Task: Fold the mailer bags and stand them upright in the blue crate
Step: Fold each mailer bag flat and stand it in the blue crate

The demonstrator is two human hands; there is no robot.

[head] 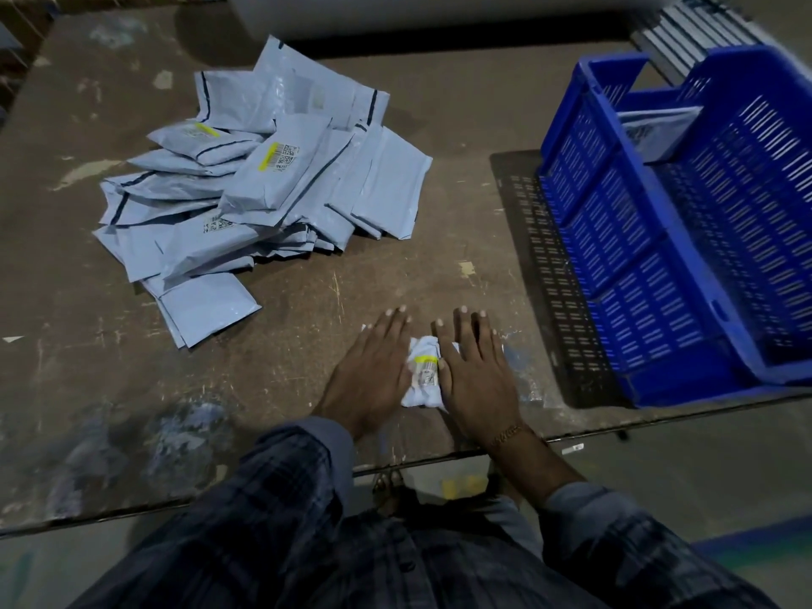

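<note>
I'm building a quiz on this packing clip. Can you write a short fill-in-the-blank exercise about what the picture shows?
1. Both hands, the left hand and the right hand, press flat on one ____.
2. The pile of unfolded bags lies on the person's ____ side of the table.
3. The crate is coloured ____.
4. The number of bags already standing in the crate is ____.

Missing words: mailer bag; left; blue; one.

No wording or number can be read anywhere. The mailer bag (424,374) lying flat near the blue crate (685,222) bears a label with a yellow stripe and a barcode, too blurred to make out. Farther from the crate, bags in the pile of mailer bags (263,186) carry barcode and QR-code labels, equally illegible.
</note>
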